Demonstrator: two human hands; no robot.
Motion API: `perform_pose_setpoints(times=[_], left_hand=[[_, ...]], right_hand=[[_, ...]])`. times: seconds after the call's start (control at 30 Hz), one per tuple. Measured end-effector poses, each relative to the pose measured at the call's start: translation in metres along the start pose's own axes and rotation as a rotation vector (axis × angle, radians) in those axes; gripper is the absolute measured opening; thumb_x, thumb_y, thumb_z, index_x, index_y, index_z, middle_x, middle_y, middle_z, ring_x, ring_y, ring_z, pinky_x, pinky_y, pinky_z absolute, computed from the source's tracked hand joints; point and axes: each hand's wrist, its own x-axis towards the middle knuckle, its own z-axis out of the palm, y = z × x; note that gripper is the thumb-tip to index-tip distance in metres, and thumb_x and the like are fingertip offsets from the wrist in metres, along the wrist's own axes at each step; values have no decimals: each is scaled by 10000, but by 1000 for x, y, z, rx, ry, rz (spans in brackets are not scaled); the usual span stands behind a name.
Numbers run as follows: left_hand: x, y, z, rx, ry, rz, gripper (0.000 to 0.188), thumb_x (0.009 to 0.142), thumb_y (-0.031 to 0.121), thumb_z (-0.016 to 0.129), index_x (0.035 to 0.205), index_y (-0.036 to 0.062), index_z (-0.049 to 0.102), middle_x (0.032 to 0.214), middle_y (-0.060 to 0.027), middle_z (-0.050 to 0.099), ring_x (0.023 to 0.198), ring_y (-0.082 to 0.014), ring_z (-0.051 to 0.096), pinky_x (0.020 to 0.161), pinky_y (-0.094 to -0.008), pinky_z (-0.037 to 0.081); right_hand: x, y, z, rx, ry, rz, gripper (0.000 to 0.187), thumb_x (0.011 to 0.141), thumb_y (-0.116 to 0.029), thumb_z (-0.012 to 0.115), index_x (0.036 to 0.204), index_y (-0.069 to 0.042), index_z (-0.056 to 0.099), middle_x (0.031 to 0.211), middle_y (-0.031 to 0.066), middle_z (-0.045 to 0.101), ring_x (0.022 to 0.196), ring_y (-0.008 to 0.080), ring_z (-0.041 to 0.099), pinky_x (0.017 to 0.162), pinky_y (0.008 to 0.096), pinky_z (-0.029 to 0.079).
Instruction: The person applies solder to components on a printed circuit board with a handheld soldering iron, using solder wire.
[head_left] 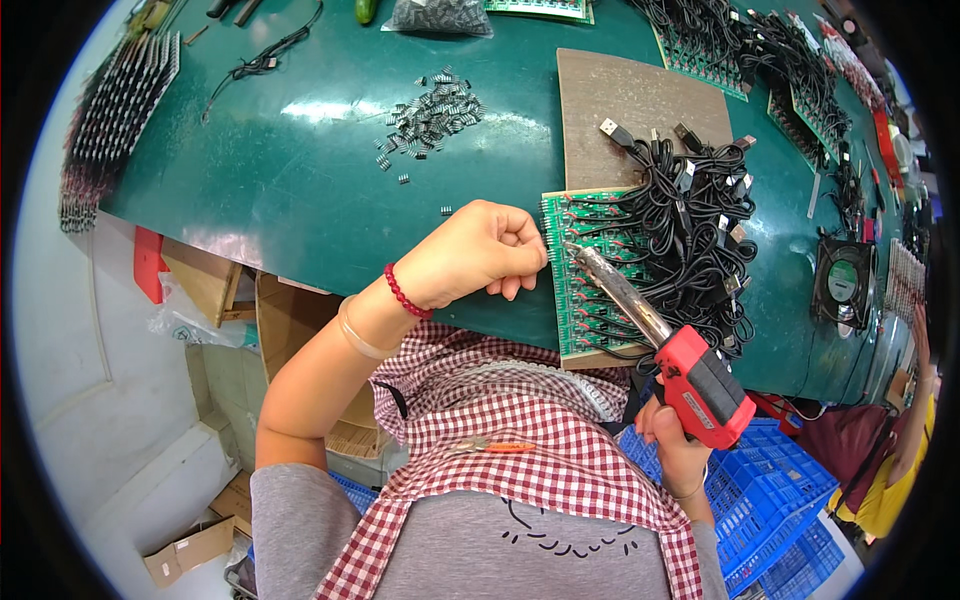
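My left hand [487, 252] is closed in a pinch at the left edge of a green circuit board panel [575, 325]. Whatever sits between its fingertips is too small or hidden to make out. A red and black soldering iron [705, 388] is gripped in my right hand [677, 447], below and right of the panel. Its metal tip points up and left, over the panel's upper left part, close to my left fingertips. Black USB cables [690, 235] lie bunched across the panel's right side. Beyond my left hand, small black pin headers [430, 118] form a loose pile on the green table [290, 170].
A brown board [640, 95] lies under and beyond the panel. Stacked circuit boards [120, 120] stand at the far left; more cabled boards [700, 60] lie at the back right. Blue crates [770, 490] sit below the table's right. Another person's arm [922, 370] shows at the right edge.
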Motion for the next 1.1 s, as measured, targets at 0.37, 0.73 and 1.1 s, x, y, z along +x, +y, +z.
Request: perform_pose_setpoints(times=[0.37, 0.73, 1.1], left_hand=[[2, 3, 0, 2, -14, -21, 86, 812, 109, 578, 764, 38, 567, 647, -15, 596, 517, -42, 518, 450, -174, 395], [2, 2, 2, -11, 4, -2, 85, 808, 102, 574, 748, 46, 553, 642, -9, 588, 517, -39, 515, 446, -172, 385], [2, 0, 2, -17, 11, 8, 79, 803, 96, 579, 747, 49, 552, 635, -6, 586, 513, -35, 513, 440, -167, 377]], right_hand=[[-1, 8, -1, -54, -37, -10, 347, 859, -79, 525, 1173, 40, 435, 611, 57, 461, 523, 125, 436, 554, 303, 421], [0, 3, 2, -83, -52, 17, 123, 841, -94, 532, 829, 29, 525, 602, 74, 467, 532, 136, 451, 543, 286, 418], [-4, 6, 4, -35, -11, 36, 342, 853, -99, 532, 1148, 47, 437, 604, 69, 458, 524, 134, 436, 555, 298, 415]])
